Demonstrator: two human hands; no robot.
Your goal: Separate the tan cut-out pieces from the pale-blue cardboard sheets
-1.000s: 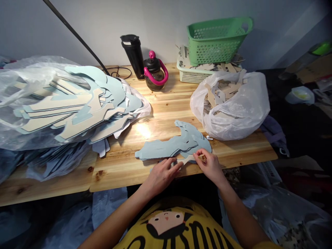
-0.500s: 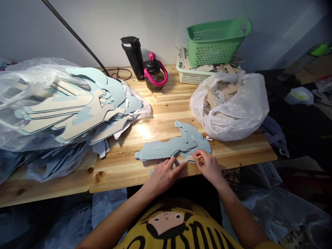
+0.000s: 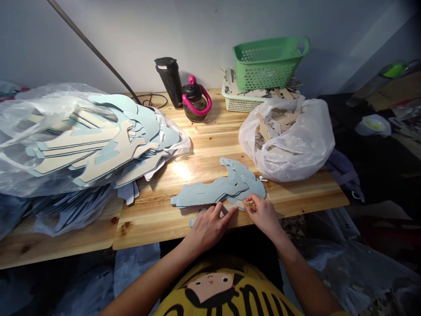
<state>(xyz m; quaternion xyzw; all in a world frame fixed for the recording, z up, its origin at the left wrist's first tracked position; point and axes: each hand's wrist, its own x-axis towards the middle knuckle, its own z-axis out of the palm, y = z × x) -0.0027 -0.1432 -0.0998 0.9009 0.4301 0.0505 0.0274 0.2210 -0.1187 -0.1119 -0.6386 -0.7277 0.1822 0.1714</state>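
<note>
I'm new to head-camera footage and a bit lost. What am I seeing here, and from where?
There's no machine here, just a person's bare hands, seen from a camera worn on the head, looking forward and down. The left hand rests on a beige cut-out; the right hand pinches a small yellowish-brown item, too small to identify. Just beyond lie light-blue cut-outs on the wooden table. A left-hand plastic bag holds more cut-outs; a right-hand plastic bag holds beige scraps. Behind are a black tumbler, a pink-handled bottle and a green basket.
</note>
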